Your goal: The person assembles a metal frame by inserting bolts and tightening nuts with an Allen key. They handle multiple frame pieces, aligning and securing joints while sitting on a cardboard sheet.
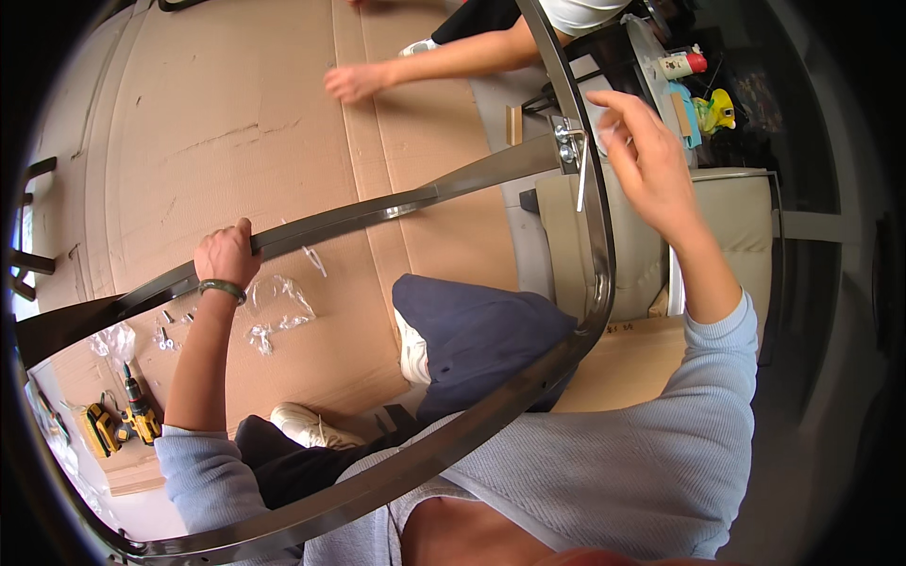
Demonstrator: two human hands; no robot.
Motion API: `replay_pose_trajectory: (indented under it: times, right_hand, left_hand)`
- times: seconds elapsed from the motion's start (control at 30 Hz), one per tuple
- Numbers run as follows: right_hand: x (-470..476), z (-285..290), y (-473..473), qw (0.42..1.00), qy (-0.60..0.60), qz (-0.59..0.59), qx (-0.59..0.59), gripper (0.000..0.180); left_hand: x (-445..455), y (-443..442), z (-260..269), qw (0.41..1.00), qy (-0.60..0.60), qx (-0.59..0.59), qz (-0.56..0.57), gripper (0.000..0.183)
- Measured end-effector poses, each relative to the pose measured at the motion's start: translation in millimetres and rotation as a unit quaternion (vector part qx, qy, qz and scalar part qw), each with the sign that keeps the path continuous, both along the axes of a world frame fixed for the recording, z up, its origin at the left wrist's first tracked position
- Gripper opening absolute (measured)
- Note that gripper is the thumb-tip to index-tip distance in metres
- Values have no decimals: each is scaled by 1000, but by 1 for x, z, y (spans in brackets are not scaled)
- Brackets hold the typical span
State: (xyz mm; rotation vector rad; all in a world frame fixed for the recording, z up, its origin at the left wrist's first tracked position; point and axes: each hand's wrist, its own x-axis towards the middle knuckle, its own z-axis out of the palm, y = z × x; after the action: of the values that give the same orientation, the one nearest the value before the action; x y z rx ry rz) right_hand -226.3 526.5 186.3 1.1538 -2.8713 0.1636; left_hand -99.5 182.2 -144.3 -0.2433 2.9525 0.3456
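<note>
A dark metal furniture frame [488, 417] with rounded corners surrounds my lap. My left hand [228, 256] grips its crossbar [325, 230] left of the middle. Raised just beyond the frame's right side, my right hand [648, 159] has its fingers apart and holds nothing. A hex key [583, 177] hangs down from one of two bolts [565, 153] where the crossbar meets the side tube. The long arm of the key points towards me.
Loose bolts [166, 334] and clear plastic bags [283, 301] lie on the cardboard [269, 127]. A cordless drill [138, 410] rests at lower left beside a yellow-black battery or charger [101, 428]. Another person's hand [354, 82] is over the cardboard. A beige cushion [729, 233] is at right.
</note>
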Motion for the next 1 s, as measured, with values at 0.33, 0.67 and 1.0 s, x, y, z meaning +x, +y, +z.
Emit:
replay_pose_trajectory:
  times: [0.33,0.67,1.0]
  right_hand:
    - [-38,-14,-28,990,57,128,30,25]
    - [-79,-15,39,985,110,123,58,27]
    - [29,-4,37,998,1,-25,63,41]
  left_hand:
    - [-1,1,0,1000,3,-10,-2,17]
    - [-1,1,1,1000,3,-9,-8,15]
    - [-1,1,-3,1000,3,-8,2,22]
